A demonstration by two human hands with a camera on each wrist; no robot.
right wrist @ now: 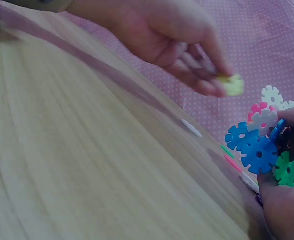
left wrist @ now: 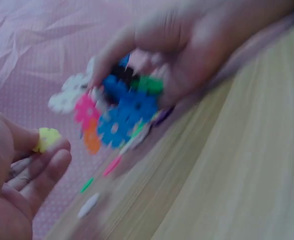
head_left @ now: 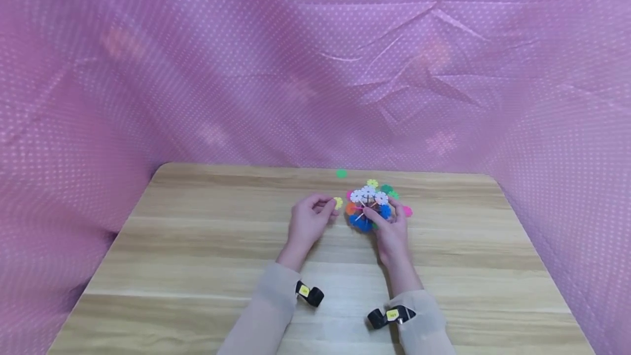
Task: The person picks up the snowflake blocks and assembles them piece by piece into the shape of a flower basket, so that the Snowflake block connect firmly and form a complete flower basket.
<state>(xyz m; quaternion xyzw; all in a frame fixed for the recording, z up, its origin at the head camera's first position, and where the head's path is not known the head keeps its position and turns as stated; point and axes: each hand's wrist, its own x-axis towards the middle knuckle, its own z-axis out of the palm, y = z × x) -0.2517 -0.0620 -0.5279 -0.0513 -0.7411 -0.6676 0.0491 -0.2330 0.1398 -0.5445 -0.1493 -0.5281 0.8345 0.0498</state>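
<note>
Between thumb and fingers, my left hand pinches a yellow snowflake disc, a flat notched piece with a hole in its middle. Just to its right, my right hand grips a cluster of joined snowflake discs in blue, white, pink, orange, green and black. The yellow disc and the cluster are apart in the left wrist view. In the right wrist view, white discs and a pink one stick out at the cluster's top, while blue discs face the left hand. The right palm hides part of the cluster.
Loose discs lie on the wooden table behind and beside the right hand: a green one near the far edge, a yellow one and a pink one. A pink dotted cloth hangs around the table.
</note>
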